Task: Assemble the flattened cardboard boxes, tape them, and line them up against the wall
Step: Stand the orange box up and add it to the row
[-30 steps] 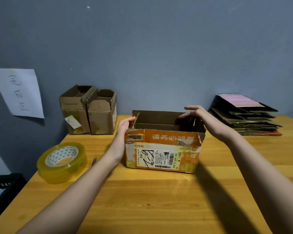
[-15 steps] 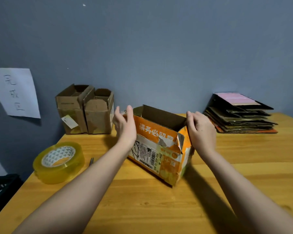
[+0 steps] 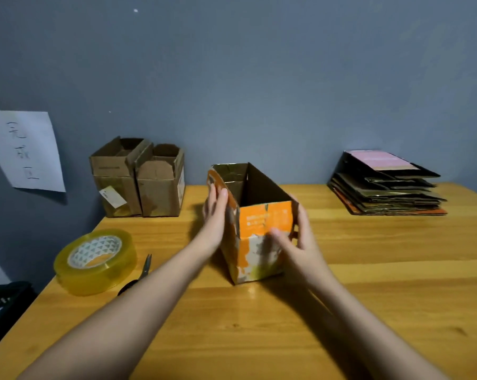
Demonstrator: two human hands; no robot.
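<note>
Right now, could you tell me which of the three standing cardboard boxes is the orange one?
The orange box held between the left hand and right hand at mid-table; the two brown boxes stand against the wall.

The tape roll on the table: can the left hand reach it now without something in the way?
Probably yes. The tape roll lies left of the left hand, with only bare table between; the hand must first release the orange box.

The box [image 3: 259, 231] stands on the table [image 3: 369, 297] in front of you, between your left hand [image 3: 215, 215] and right hand [image 3: 300, 239]. To its left lie the tape [image 3: 94, 261] and scissors [image 3: 140, 272]. Two boxes [image 3: 138, 185] sit behind, by the wall. Flat boxes [image 3: 385, 187] are stacked far right.
</note>
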